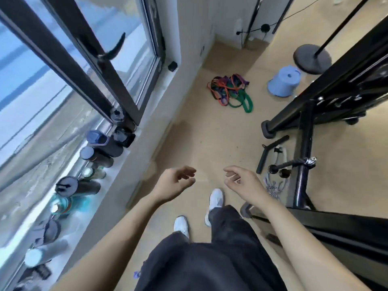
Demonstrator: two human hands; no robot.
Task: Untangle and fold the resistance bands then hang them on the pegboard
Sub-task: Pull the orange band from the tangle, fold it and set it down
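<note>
The resistance bands [230, 92] are judged to be light, soft and highly elastic: flat rubber loops that will stretch under pull, cling to one another where they cross, and spring back if released under tension. Recommended hold: take one outer loop where it lies free of the knot, such as the wide green loop at the near right edge of the pile. Draw it out slowly rather than lifting the whole heap. Breakage is unlikely, but hard pulling would probably tighten the tangle. In appearance the bands form one loose, knotted pile of several colours: green, orange-red and purple, with darker strands among them. Widths differ, and the green band is the broadest. The exact number of bands cannot be told. The pile lies on the tan floor [210, 139] in the far centre of the scene, just left of an upturned blue bucket [282, 81] and well apart from the person. The left hand [177, 181] and right hand [241, 181] hang forward at the near centre, fingers loosely curled, holding nothing. No pegboard is in view.
</note>
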